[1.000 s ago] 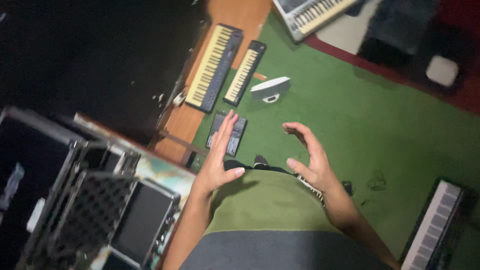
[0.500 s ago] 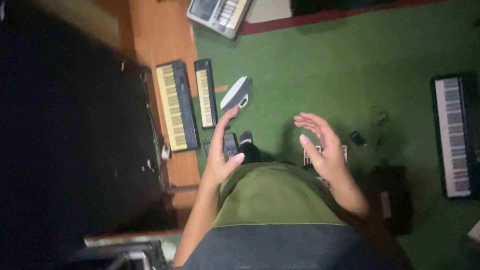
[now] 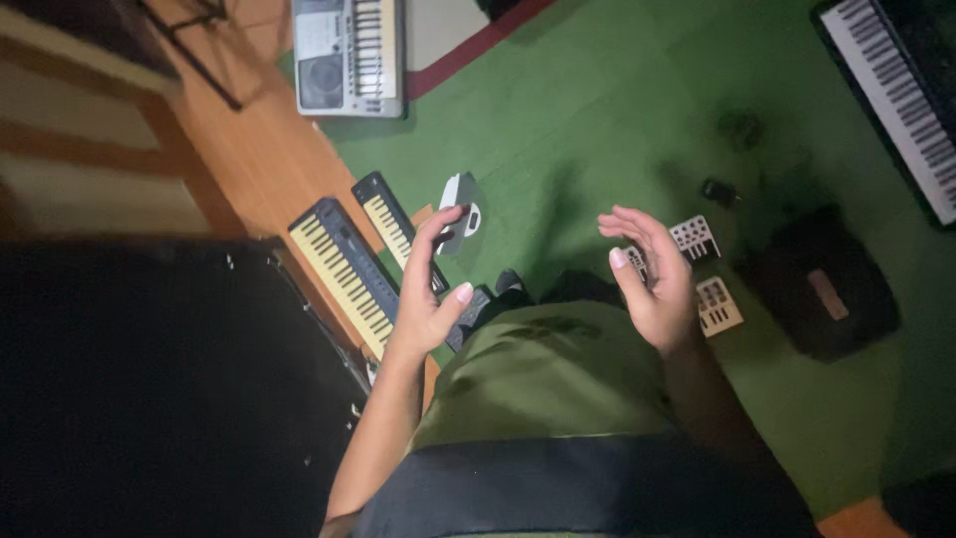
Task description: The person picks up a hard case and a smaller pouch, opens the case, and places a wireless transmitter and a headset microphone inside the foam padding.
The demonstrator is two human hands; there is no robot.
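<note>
A: Looking down, both hands hang in the air over the green carpet (image 3: 597, 110), palms turned toward each other, and neither touches anything.

B: State of each grip?

A: Left hand (image 3: 430, 289) is released, fingers loosely extended toward 12 o'clock, thumb out to the side, nothing in it. Right hand (image 3: 652, 279) is also released, fingers softly curled, nothing in it.

B: What lies nearest?

A: For the left hand, 2 small keyboards on the floor. The larger black keyboard (image 3: 339, 269) sits just beside it at about 9 o'clock. The slimmer mini keyboard (image 3: 393, 227) lies between that one and the fingertips. Both run parallel, long axes from 10 o'clock to 4 o'clock, half on the wooden floor strip (image 3: 249, 149), half on carpet. A small white device (image 3: 458, 204) lies just past the fingertips at 12 o'clock.

B: And the right hand?

A: 2 small white pad controllers (image 3: 709, 279) lie below it on the carpet, at about 3 o'clock from the palm, one beyond the other. A dark bag (image 3: 822, 289) sits farther out at 3 o'clock.

B: Anything else?

A: A grey arranger keyboard (image 3: 349, 55) at 11 o'clock, well apart, and a long full-size keyboard (image 3: 896, 90) at 2 o'clock. The left hand is the nearer one to the small keyboards.
</note>
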